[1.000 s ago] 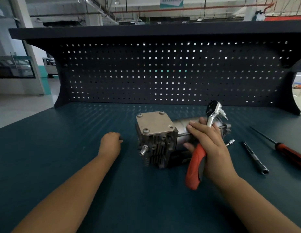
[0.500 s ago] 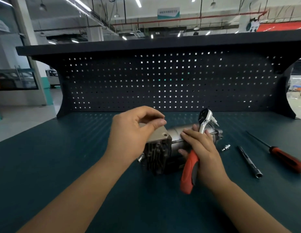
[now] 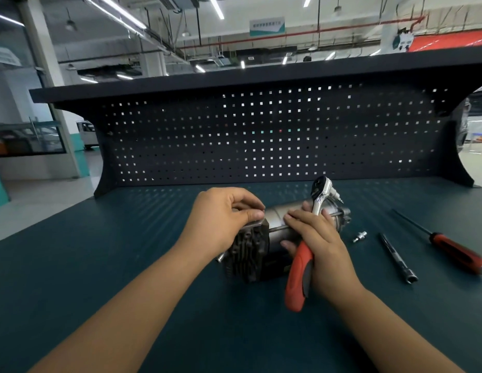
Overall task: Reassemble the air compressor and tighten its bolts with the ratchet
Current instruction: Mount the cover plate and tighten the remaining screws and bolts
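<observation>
Compressor (image 3: 250, 254) lies on the bench (image 3: 100, 265) between your hands. Your left hand (image 3: 221, 219) curls over its top plate (image 3: 254, 225), thumb and forefinger pinching at the corner. Your right hand (image 3: 323, 246) clamps the ratchet (image 3: 299, 278) against its barrel (image 3: 277, 215), head upward.

Red-handled screwdriver (image 3: 459, 253), slim extension bar (image 3: 397, 258), small metal fitting (image 3: 359, 236) — apart on the teal bench (image 3: 73, 265).

A dark teal bench (image 3: 73, 265) backs onto a black pegboard (image 3: 261, 135) under a shelf (image 3: 234, 79), with ceiling strip lights (image 3: 121, 12) beyond.
</observation>
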### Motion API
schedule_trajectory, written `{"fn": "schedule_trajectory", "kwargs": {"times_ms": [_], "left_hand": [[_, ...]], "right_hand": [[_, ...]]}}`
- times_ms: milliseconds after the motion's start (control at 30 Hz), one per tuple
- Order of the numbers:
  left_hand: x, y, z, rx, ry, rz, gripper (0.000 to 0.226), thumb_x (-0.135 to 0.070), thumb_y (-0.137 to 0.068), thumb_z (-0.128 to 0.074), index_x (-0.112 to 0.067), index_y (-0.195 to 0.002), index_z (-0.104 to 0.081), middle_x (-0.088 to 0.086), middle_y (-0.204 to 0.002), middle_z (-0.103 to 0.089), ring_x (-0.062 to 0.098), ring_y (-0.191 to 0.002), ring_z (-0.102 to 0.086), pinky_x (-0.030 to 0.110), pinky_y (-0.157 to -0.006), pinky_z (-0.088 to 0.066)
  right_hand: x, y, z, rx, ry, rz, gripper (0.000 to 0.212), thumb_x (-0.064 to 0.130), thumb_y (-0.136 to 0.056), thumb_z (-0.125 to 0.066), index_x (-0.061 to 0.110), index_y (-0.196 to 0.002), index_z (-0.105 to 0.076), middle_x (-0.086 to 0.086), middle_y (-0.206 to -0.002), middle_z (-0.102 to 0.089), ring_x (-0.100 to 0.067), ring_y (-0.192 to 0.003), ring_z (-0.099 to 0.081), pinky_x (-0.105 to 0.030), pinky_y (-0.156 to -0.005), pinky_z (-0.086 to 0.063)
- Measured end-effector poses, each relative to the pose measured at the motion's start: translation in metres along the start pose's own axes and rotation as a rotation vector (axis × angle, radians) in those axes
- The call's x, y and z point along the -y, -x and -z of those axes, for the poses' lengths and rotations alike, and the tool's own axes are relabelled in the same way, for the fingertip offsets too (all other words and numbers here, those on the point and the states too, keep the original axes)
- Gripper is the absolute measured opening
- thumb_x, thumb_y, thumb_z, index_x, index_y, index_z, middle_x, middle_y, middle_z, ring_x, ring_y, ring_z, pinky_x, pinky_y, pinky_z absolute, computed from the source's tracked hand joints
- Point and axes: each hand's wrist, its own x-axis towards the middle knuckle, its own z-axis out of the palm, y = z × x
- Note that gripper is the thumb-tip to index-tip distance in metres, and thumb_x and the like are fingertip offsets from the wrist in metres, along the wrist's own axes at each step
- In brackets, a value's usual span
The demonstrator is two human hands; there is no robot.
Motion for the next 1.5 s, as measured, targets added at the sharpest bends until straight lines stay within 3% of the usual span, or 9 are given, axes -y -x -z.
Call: {"fn": "schedule_trajectory", "kwargs": {"times_ms": [267, 333, 433, 600, 700, 800, 967, 1200, 1500], "left_hand": [[0.007, 0.015, -0.010, -0.136, -0.130, -0.086, 0.013, -0.020, -0.077, -0.076, -0.029, -0.086, -0.075, -0.038, -0.074, -0.057, -0.018, -0.089, -0.056, 0.005, -0.095, -0.031], [0.010, 0.016, -0.015, -0.178, -0.123, -0.102, 0.013, -0.022, -0.075, -0.077, -0.033, -0.083, -0.073, -0.037, -0.078, -0.057, -0.019, -0.091, -0.053, 0.002, -0.099, -0.018], [0.014, 0.016, -0.025, -0.288, -0.099, -0.117, 0.016, -0.022, -0.073, -0.079, -0.035, -0.078, -0.071, -0.032, -0.080, -0.059, -0.015, -0.090, -0.055, 0.006, -0.101, -0.019], [0.022, 0.015, -0.033, -0.377, -0.120, -0.196, 0.010, -0.026, -0.070, -0.079, -0.029, -0.078, -0.074, -0.034, -0.075, -0.056, -0.017, -0.088, -0.052, 0.025, -0.099, -0.033], [0.024, 0.014, -0.032, -0.344, -0.121, -0.205, 0.017, -0.025, -0.071, -0.080, -0.030, -0.086, -0.073, -0.034, -0.080, -0.058, -0.016, -0.092, -0.053, 0.034, -0.100, -0.037], [0.023, 0.014, -0.029, -0.303, -0.088, -0.174, 0.029, -0.023, -0.074, -0.079, -0.035, -0.097, -0.067, -0.033, -0.081, -0.063, -0.007, -0.096, -0.059, 0.021, -0.105, -0.028], [0.024, 0.015, -0.028, -0.305, -0.079, -0.165, 0.029, -0.023, -0.073, -0.080, -0.031, -0.099, -0.069, -0.032, -0.079, -0.063, -0.007, -0.099, -0.057, 0.007, -0.099, -0.024], [0.026, 0.014, -0.030, -0.326, -0.015, -0.156, 0.023, -0.035, -0.068, -0.070, -0.033, -0.091, -0.073, -0.029, -0.087, -0.064, 0.002, -0.097, -0.061, 0.037, -0.092, -0.049], [0.027, 0.014, -0.032, -0.346, -0.017, -0.147, 0.022, -0.033, -0.068, -0.071, -0.028, -0.088, -0.075, -0.022, -0.091, -0.067, 0.005, -0.097, -0.061, 0.038, -0.088, -0.052]], "right_hand": [[0.001, 0.002, 0.000, 0.009, -0.005, -0.011, 0.036, 0.016, -0.077, -0.070, -0.002, -0.108, -0.068, -0.012, -0.115, -0.065, -0.032, -0.119, -0.055, -0.042, -0.110, -0.026], [0.002, -0.001, 0.005, 0.024, -0.029, -0.024, 0.036, 0.020, -0.077, -0.071, -0.002, -0.106, -0.069, -0.011, -0.114, -0.066, -0.030, -0.118, -0.057, -0.043, -0.108, -0.029], [0.006, -0.007, 0.019, 0.023, -0.167, -0.078, 0.036, 0.030, -0.083, -0.067, 0.000, -0.103, -0.067, -0.001, -0.111, -0.062, -0.022, -0.110, -0.058, -0.038, -0.099, -0.040], [0.019, -0.046, 0.050, -0.307, -0.627, -0.321, 0.012, 0.033, -0.083, -0.051, 0.031, -0.092, -0.058, 0.007, -0.074, -0.058, -0.004, -0.068, -0.055, -0.016, -0.065, -0.044], [0.018, -0.083, 0.062, -0.490, -1.040, -0.591, 0.005, 0.026, -0.086, -0.049, 0.021, -0.085, -0.049, 0.005, -0.050, -0.050, -0.008, -0.041, -0.039, -0.015, -0.042, -0.032], [0.011, -0.100, 0.057, -0.519, -1.367, -0.824, 0.004, 0.018, -0.095, -0.044, 0.014, -0.093, -0.046, 0.005, -0.044, -0.040, -0.009, -0.034, -0.024, -0.019, -0.044, -0.030], [0.013, -0.125, 0.031, -0.575, -1.878, -1.044, 0.029, 0.011, -0.092, -0.043, 0.016, -0.064, -0.039, 0.004, -0.043, -0.032, -0.010, -0.037, -0.026, -0.019, -0.043, -0.035], [0.015, -0.144, 0.013, -0.604, -1.907, -1.151, 0.054, 0.068, -0.087, -0.042, 0.015, -0.073, -0.040, 0.006, -0.049, -0.034, -0.004, -0.032, -0.026, -0.015, -0.029, -0.023], [0.021, -0.157, 0.020, -0.921, -2.096, -1.233, 0.041, 0.037, -0.102, -0.041, 0.008, -0.074, -0.045, -0.001, -0.045, -0.040, -0.010, -0.029, -0.038, -0.014, -0.032, -0.034]]}}
